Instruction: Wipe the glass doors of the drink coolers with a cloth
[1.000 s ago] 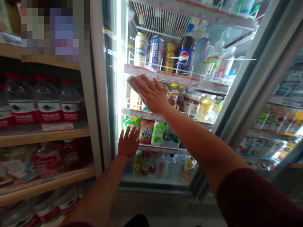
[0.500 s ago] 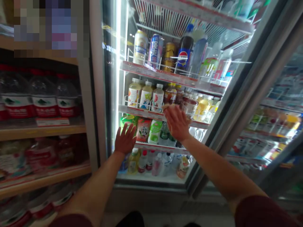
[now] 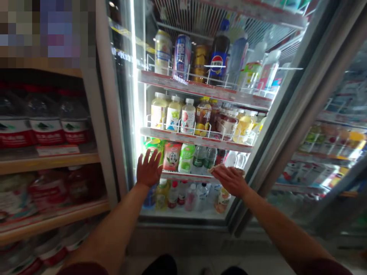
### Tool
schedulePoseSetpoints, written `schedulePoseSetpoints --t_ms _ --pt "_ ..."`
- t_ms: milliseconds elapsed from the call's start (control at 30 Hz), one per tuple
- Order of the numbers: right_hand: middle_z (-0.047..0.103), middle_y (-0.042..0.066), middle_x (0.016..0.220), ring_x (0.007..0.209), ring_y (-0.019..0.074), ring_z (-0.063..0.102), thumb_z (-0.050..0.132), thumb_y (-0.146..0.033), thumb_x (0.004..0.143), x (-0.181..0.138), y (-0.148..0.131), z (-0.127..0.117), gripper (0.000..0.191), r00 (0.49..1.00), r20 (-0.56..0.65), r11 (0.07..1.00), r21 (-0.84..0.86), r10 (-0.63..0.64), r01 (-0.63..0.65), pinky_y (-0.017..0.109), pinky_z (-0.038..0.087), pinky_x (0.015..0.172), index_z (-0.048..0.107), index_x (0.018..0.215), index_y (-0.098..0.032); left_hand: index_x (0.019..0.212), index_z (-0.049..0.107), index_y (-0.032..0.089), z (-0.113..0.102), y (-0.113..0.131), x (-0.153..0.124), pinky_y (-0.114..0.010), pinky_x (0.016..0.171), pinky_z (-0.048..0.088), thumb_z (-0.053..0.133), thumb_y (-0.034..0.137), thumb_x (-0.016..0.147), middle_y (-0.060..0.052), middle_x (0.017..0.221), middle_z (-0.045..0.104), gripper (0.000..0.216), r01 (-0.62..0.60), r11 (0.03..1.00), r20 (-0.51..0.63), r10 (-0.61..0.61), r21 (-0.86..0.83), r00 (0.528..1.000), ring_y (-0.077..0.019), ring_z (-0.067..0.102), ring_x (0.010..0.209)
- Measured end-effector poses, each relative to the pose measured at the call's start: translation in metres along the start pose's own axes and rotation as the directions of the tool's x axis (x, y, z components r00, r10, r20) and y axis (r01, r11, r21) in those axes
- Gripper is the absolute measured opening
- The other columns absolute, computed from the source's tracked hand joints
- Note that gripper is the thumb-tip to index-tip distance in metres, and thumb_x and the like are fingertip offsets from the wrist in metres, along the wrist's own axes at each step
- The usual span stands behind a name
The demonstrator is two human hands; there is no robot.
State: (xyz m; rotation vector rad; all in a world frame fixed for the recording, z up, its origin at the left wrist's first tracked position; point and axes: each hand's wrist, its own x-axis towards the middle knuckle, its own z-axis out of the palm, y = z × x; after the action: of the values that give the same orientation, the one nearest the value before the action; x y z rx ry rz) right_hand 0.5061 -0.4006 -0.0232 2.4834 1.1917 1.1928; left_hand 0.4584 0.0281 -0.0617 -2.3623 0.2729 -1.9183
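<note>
A lit drinks fridge with a glass door (image 3: 177,152) fills the middle of the view, with reflections on the glass. My left hand (image 3: 149,168), fingers spread and palm forward, is at the lower left of the pane and holds nothing. Lower right on the pane is my right hand (image 3: 231,179), laid over a pale cloth (image 3: 218,168) whose edges show past the fingers. Most of the cloth is hidden under that hand. Behind the glass, near my left hand, stand a red drink pack (image 3: 172,156) and a green one (image 3: 186,158).
Wooden shelves (image 3: 51,164) on the left carry large red-labelled water bottles (image 3: 46,124). A metal door frame (image 3: 275,126) runs along the right, with another fridge of drinks (image 3: 321,149) beyond it. Cans and a cola bottle (image 3: 218,57) stand on an upper fridge shelf.
My right hand has moved down and to the right across the glass with the cloth. My left hand stays nearly in place. The view has shifted slightly.
</note>
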Motion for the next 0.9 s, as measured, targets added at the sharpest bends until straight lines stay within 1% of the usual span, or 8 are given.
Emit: schedulePoseSetpoints --t_ms 67,133,267,333,433,533,767,900 --pt "0.063 -0.004 0.141 0.135 0.0191 0.056 0.048 -0.02 0.096 -0.015 0.013 0.004 0.051 0.998 0.051 0.999 0.021 -0.033 0.032 0.039 0.042 0.113 0.055 0.139 -0.048 0.161 0.019 0.024 -0.001 0.0 0.0 -0.051 0.127 0.011 0.046 0.032 0.098 -0.009 0.159 0.039 0.069 -0.006 1.0 -0.007 0.006 0.005 1.0 -0.0249 0.014 0.156" --pt "0.062 0.003 0.143 0.138 0.0266 0.053 0.049 -0.025 0.097 -0.018 0.03 0.004 0.049 0.976 -0.133 0.981 -0.06 0.173 -0.182 0.05 0.04 0.114 0.055 0.142 -0.04 0.161 0.02 0.024 -0.001 0.0 0.0 -0.052 0.127 0.011 0.047 0.031 0.098 -0.01 0.159 0.039 0.069 -0.003 1.0 -0.008 0.003 -0.019 1.0 -0.0252 0.015 0.155" --pt "0.05 0.021 0.151 0.146 0.0388 0.039 0.049 -0.029 0.097 -0.021 0.028 0.017 0.064 0.752 -0.506 0.85 -0.066 0.423 -0.523 0.064 0.038 0.112 0.034 0.158 -0.016 0.161 0.02 0.024 -0.001 0.0 0.0 -0.052 0.127 0.01 0.048 0.031 0.097 -0.01 0.159 0.038 0.07 0.008 1.0 0.002 -0.008 -0.018 1.0 -0.0251 0.014 0.155" --pt "0.05 0.02 0.151 0.145 0.0374 0.042 0.051 -0.025 0.094 -0.037 0.002 0.034 0.073 0.808 -0.481 0.905 -0.067 0.339 -0.419 0.059 0.044 0.109 0.022 0.161 -0.017 0.161 0.019 0.023 -0.002 0.001 0.0 -0.052 0.127 0.01 0.047 0.031 0.097 -0.011 0.16 0.036 0.071 0.006 1.0 0.005 -0.006 0.005 1.0 -0.0251 0.013 0.155" --pt "0.058 0.003 0.147 0.136 0.0225 0.054 0.048 -0.012 0.09 -0.064 -0.039 0.056 0.078 0.977 -0.208 0.999 -0.006 -0.041 0.041 0.04 0.05 0.106 0.022 0.16 -0.032 0.161 0.017 0.023 -0.002 0.002 0.001 -0.052 0.127 0.011 0.046 0.031 0.097 -0.011 0.161 0.034 0.071 -0.006 1.0 -0.01 0.006 0.013 1.0 -0.0254 0.013 0.155" --pt "0.057 -0.009 0.146 0.133 0.0115 0.056 0.043 -0.005 0.085 -0.066 -0.049 0.057 0.08 0.943 0.002 0.932 0.151 -0.334 0.33 0.031 0.051 0.103 0.03 0.156 -0.041 0.161 0.017 0.024 -0.002 0.002 0.001 -0.052 0.127 0.011 0.046 0.031 0.097 -0.01 0.161 0.035 0.07 0.004 1.0 0.005 -0.005 0.017 1.0 -0.0254 0.014 0.155" --pt "0.055 0.0 0.148 0.14 0.0233 0.05 0.045 -0.016 0.096 0.003 -0.061 0.032 0.06 0.996 -0.086 0.999 0.031 0.011 -0.008 0.042 0.039 0.114 0.043 0.151 -0.038 0.161 0.017 0.026 -0.002 0.001 -0.001 -0.049 0.128 0.008 0.046 0.032 0.098 -0.008 0.161 0.036 0.071 0.017 1.0 0.005 -0.016 -0.024 1.0 -0.0239 0.014 0.156" --pt "0.052 -0.003 0.152 0.143 0.0161 0.047 0.042 -0.013 0.094 0.02 -0.104 0.041 0.061 0.967 -0.067 0.965 0.075 -0.246 0.25 0.033 0.04 0.113 0.042 0.152 -0.031 0.16 0.022 0.026 -0.001 0.001 -0.002 -0.05 0.127 0.009 0.046 0.033 0.098 -0.007 0.159 0.04 0.067 0.035 0.999 0.045 -0.034 -0.029 0.998 -0.0253 0.018 0.155"
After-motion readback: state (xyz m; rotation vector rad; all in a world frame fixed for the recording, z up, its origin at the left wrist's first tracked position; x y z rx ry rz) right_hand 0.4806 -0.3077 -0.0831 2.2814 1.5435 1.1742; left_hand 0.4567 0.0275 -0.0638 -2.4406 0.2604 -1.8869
